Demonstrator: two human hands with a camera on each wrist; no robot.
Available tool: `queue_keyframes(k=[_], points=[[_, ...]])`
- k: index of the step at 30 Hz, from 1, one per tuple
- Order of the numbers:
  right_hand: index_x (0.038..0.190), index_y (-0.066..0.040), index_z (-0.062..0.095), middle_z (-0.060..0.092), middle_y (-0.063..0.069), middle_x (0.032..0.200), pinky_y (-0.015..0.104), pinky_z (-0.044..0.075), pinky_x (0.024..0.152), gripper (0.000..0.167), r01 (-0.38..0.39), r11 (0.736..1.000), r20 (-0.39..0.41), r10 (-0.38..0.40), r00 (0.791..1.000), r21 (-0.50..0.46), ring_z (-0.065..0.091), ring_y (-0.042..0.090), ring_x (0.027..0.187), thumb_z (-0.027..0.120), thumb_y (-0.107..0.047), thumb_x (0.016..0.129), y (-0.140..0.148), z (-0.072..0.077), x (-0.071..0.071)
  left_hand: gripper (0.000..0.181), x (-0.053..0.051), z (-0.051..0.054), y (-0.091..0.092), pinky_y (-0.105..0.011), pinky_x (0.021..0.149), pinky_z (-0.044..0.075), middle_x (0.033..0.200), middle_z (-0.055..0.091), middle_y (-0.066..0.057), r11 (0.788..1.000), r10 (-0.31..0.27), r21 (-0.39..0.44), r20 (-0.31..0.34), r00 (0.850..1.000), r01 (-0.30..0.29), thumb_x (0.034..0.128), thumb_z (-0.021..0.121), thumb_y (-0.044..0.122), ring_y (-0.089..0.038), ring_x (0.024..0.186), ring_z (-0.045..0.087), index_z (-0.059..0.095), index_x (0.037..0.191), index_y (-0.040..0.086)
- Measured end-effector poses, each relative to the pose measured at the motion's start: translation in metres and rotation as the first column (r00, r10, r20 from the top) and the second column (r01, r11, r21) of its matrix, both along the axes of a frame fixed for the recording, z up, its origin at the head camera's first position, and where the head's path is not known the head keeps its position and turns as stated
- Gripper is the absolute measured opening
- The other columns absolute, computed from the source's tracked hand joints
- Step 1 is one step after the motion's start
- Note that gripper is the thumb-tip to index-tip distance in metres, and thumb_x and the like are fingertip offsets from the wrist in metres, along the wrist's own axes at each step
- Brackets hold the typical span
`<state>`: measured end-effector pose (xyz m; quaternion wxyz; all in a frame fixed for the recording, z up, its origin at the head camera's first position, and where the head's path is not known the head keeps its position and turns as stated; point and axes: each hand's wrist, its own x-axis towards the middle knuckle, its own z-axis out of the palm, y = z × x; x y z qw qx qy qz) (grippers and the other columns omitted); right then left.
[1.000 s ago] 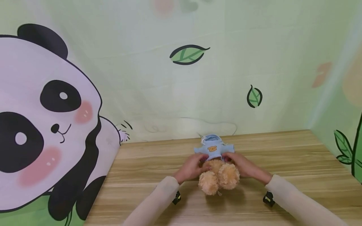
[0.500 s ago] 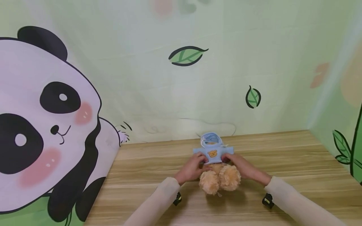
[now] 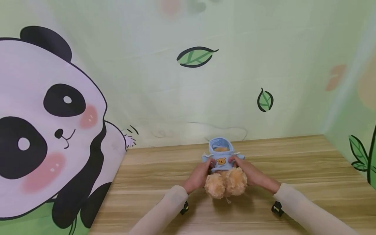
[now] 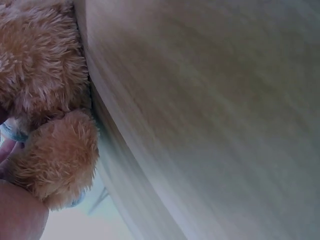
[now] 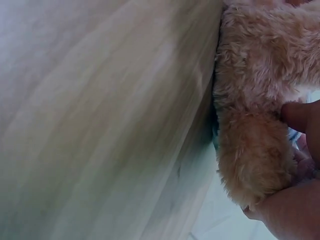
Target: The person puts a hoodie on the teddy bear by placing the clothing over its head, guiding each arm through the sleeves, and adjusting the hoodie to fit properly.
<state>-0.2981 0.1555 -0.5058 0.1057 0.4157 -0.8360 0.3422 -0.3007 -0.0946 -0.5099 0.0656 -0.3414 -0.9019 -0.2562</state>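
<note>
A plush toy with shaggy light-brown legs (image 3: pixel 236 181) lies on the wooden table, its feet toward the person. Over its upper part is a pale blue hoodie (image 3: pixel 224 166) with a small brown animal face on the front; fur shows inside the hood opening. The left hand (image 3: pixel 201 173) grips the hoodie's lower left side, the right hand (image 3: pixel 248 169) its lower right side. In the left wrist view, fur (image 4: pixel 45 60) fills the upper left beside part of the hand (image 4: pixel 20 212). In the right wrist view, fingers (image 5: pixel 305 117) press against the fur (image 5: pixel 255 155).
The wooden table (image 3: pixel 152 202) meets a pale green backdrop (image 3: pixel 141 81) at its back edge. A large printed panda (image 3: pixel 73 137) covers the backdrop's left side. Small black devices (image 3: pixel 277 209) sit under both wrists.
The hoodie's hood has opened wider, and fur shows within it. Its sleeves have drooped a little. Both hands have shifted slightly along the hem, and the plush legs have moved slightly left.
</note>
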Motion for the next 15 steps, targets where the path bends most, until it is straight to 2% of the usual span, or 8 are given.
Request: queue_keyframes(k=[2, 6, 9, 11, 15], points=[[0.117, 0.0, 0.048, 0.061, 0.005, 0.088, 0.034, 0.051, 0.074, 0.047, 0.026, 0.999, -0.007, -0.026, 1.0, 0.024, 0.059, 0.016, 0.082, 0.076, -0.006, 0.079, 0.002, 0.0002, 0.0007, 0.036, 0.0001, -0.0013, 0.0007, -0.032, 0.091, 0.053, 0.107, 0.071, -0.011, 1.0, 0.002, 0.006, 0.0, 1.0, -0.002, 0.0896, 0.065, 0.003, -0.023, 0.1, 0.068, 0.054, 0.124, 0.005], [0.114, -0.003, 0.056, 0.066, 0.01, 0.099, 0.04, 0.053, 0.08, 0.041, 0.057, 0.996, -0.056, -0.054, 0.997, 0.063, 0.064, 0.025, 0.089, 0.076, -0.008, 0.078, 0.0045, -0.0003, 0.0032, 0.026, 0.001, -0.004, 0.0018, -0.029, 0.093, 0.053, 0.109, 0.072, -0.01, 0.999, -0.015, 0.034, -0.004, 1.0, 0.015, 0.09, 0.067, 0.006, -0.021, 0.103, 0.067, 0.065, 0.116, 0.005], [0.11, -0.007, 0.061, 0.068, 0.009, 0.102, 0.04, 0.053, 0.082, 0.031, 0.046, 0.996, -0.078, -0.04, 0.996, 0.082, 0.065, 0.026, 0.093, 0.073, -0.01, 0.081, 0.0043, -0.0016, 0.0043, 0.017, 0.0029, -0.0054, 0.0019, -0.024, 0.085, 0.053, 0.1, 0.073, -0.006, 0.998, -0.026, 0.066, 0.008, 1.0, 0.025, 0.0899, 0.071, 0.016, -0.016, 0.094, 0.067, 0.07, 0.104, 0.007], [0.106, -0.008, 0.064, 0.069, 0.007, 0.101, 0.039, 0.052, 0.082, 0.024, 0.035, 0.997, -0.09, -0.028, 0.996, 0.075, 0.065, 0.025, 0.093, 0.07, -0.009, 0.083, 0.0036, -0.0029, 0.0043, 0.017, 0.0039, -0.0056, 0.0017, -0.022, 0.082, 0.052, 0.097, 0.072, -0.003, 0.997, -0.02, 0.077, 0.008, 1.0, 0.02, 0.0889, 0.073, 0.022, -0.014, 0.091, 0.066, 0.072, 0.099, 0.008], [0.097, -0.008, 0.068, 0.067, 0.007, 0.096, 0.034, 0.051, 0.078, 0.016, 0.026, 1.0, -0.101, -0.024, 0.995, 0.016, 0.062, 0.021, 0.088, 0.067, -0.001, 0.083, 0.0026, -0.0053, 0.0038, 0.021, 0.005, -0.0052, 0.0022, -0.024, 0.084, 0.05, 0.1, 0.065, -0.001, 0.998, -0.002, 0.066, -0.049, 0.999, 0.005, 0.0862, 0.075, 0.029, -0.014, 0.094, 0.06, 0.074, 0.094, 0.01]])
